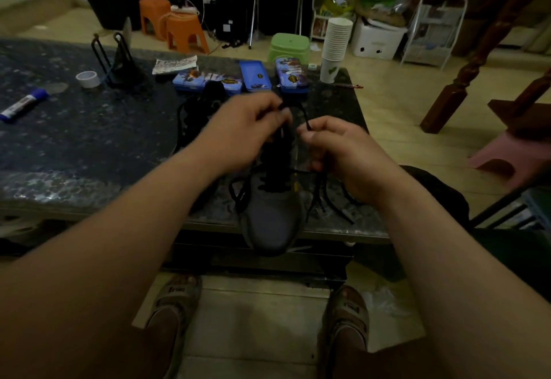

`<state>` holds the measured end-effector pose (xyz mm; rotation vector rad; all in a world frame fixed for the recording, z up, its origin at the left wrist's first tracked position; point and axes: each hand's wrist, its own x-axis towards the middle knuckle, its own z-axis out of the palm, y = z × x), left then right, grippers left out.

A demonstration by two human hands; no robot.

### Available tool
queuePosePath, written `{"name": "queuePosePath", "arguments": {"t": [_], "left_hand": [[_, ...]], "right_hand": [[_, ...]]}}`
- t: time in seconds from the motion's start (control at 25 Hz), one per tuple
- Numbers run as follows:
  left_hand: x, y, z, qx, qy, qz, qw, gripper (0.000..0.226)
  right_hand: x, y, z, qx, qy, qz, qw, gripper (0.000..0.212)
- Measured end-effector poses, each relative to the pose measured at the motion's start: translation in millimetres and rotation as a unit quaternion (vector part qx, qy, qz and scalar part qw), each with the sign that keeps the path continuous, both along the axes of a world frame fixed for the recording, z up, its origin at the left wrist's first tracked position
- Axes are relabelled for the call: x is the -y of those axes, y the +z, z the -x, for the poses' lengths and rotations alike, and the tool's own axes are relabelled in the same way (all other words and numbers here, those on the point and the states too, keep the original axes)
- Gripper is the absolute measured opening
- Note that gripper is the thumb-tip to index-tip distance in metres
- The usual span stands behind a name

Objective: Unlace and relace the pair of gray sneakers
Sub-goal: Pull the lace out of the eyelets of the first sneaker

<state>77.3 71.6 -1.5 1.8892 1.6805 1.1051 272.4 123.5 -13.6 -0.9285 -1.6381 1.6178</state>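
On table [89,140], gray sneaker [272,217] toe toward person; right hand [340,149] pinches lace [305,119].

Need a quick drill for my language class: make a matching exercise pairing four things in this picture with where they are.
Things
1. sneaker
2. cup stack
3. tape roll
4. green stool

Places
A. on the floor beyond the table
B. toe over the table's near edge
C. table's far right corner
D. just left of the black stand

Pairs: 1-B, 2-C, 3-D, 4-A
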Motion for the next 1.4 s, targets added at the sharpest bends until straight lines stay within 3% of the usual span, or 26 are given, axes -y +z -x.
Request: {"name": "queuePosePath", "arguments": {"t": [0.12, 0.2, 0.28, 0.32, 0.36, 0.44, 0.52, 0.6, 0.72, 0.8, 0.84, 0.92, 1.0, 1.04, 1.12, 1.2, 1.28, 1.4], "left_hand": [[7, 34, -13, 0.110, -0.014, -0.036, 0.993, 0.014], [10, 44, -22, 0.229, -0.082, -0.024, 0.970, 0.015], [8, 46, -18, 0.362, -0.137, -0.006, 0.922, 0.017], [5, 43, -11, 0.386, -0.134, 0.005, 0.912, 0.025], [3, 37, -3, 0.363, -0.103, 0.021, 0.926, 0.034], [6, 11, 12, 0.172, 0.017, 0.090, 0.981, 0.034], [15, -27, 21, -0.051, 0.066, 0.208, 0.975, 0.028], [22, -56, 25, -0.146, 0.038, 0.263, 0.953, 0.027], [23, -58, 26, -0.121, 0.008, 0.211, 0.970, 0.022], [26, -43, 26, -0.020, -0.001, 0.203, 0.979, 0.016], [29, -36, 25, 0.060, -0.034, 0.229, 0.971, 0.011], [39, -26, 25, 0.156, -0.154, 0.317, 0.923, 0.011], [46, -27, 26, 0.112, -0.243, 0.393, 0.880, 0.022], [45, -33, 28, 0.048, -0.249, 0.383, 0.888, 0.022], [32, -46, 31, -0.091, -0.160, 0.256, 0.949, 0.011], [17, -55, 33, -0.129, -0.049, 0.134, 0.981, 0.009], [3, -61, 30, -0.132, -0.024, 0.109, 0.985, 0.020], [-4, -64, 23, -0.196, -0.034, 0.135, 0.971, 0.020]], "right_hand": [[12, -5, 12, 0.075, 0.065, -0.075, 0.992, 0.017], [14, 2, 18, 0.046, 0.046, -0.062, 0.996, 0.023], [8, 10, 15, -0.031, 0.008, 0.011, 0.999, 0.029], [4, 12, 10, -0.058, -0.007, 0.042, 0.997, 0.027], [0, 12, 4, -0.056, -0.023, 0.055, 0.997, 0.023], [-3, 4, -9, 0.027, -0.051, 0.052, 0.997, 0.015], [0, -9, -16, 0.168, -0.067, 0.045, 0.982, 0.020], [6, -18, -18, 0.298, -0.074, 0.029, 0.951, 0.026], [5, -26, -23, 0.448, -0.070, -0.042, 0.890, 0.040], [1, -27, -25, 0.526, -0.109, -0.171, 0.826, 0.054], [1, -27, -23, 0.516, -0.124, -0.227, 0.816, 0.053], [1, -27, -13, 0.443, -0.104, -0.250, 0.855, 0.034], [1, -31, -1, 0.390, -0.075, -0.179, 0.900, 0.019], [1, -33, 5, 0.381, -0.067, -0.151, 0.909, 0.024], [-3, -38, 13, 0.375, -0.080, -0.133, 0.914, 0.041], [-9, -41, 19, 0.348, -0.107, -0.126, 0.923, 0.051], [-13, -43, 26, 0.344, -0.121, -0.123, 0.923, 0.054], [-21, -46, 38, 0.398, -0.109, -0.175, 0.894, 0.038]]}}
